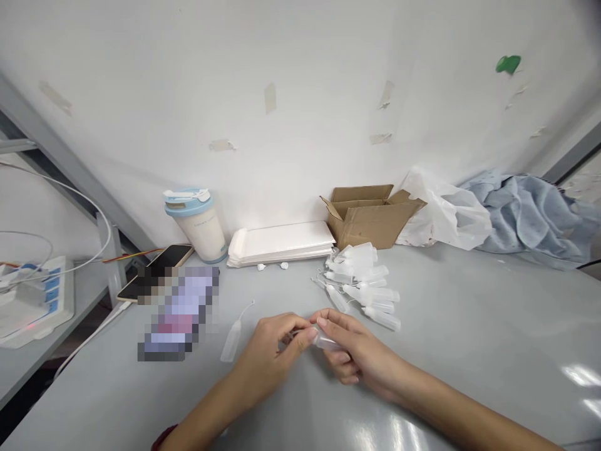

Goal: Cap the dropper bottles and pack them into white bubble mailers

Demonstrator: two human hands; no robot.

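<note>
A small translucent plastic bottle [327, 342] is between my two hands, just above the grey table. My right hand [352, 344] wraps its fingers round the bottle's body. At the bottle's narrow end, my left hand [277, 344] pinches with thumb and forefinger; the tip there is mostly hidden by the fingers. A similar bottle with a thin curled tail [231, 341] lies on the table to the left of my left hand. Beyond my right hand, a pile of the same bottles [361, 275] lies in front of the cardboard box.
Behind are a lidded cup [201, 228], white padded envelopes [282, 243], an open cardboard box [373, 219], a plastic bag [441, 213] and blue cloth [530, 216]. Two phones [159, 269] [181, 313] lie left, near a power strip [42, 300] and cables.
</note>
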